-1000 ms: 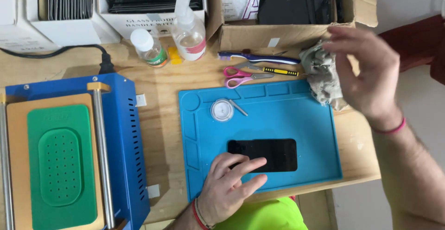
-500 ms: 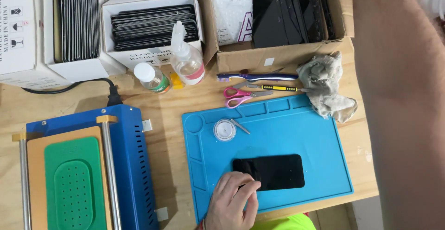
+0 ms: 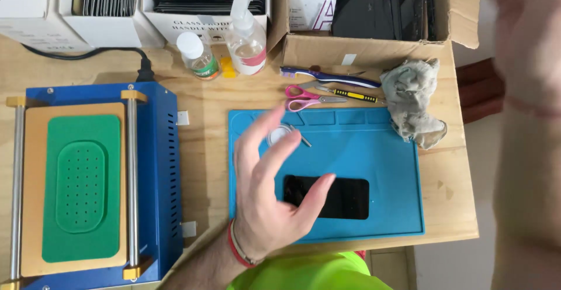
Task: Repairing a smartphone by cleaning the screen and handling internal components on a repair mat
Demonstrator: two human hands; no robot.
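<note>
Wooden table [image 3: 210,100], near edge: left hand [image 3: 272,202], fingers spread, hovers over a black phone screen [image 3: 342,197]. Right hand [image 3: 526,44] blurred; its fingers cannot be told. Thin, likely fragile glass, best gripped by its long edges.

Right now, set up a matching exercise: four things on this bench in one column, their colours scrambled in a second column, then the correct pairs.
Things:
1. work mat
2. scissors
3. cloth
4. perforated pad on the machine at the left

Colours:
A. grey
B. green
C. blue
D. pink handles

Pairs: 1-C, 2-D, 3-A, 4-B
</note>
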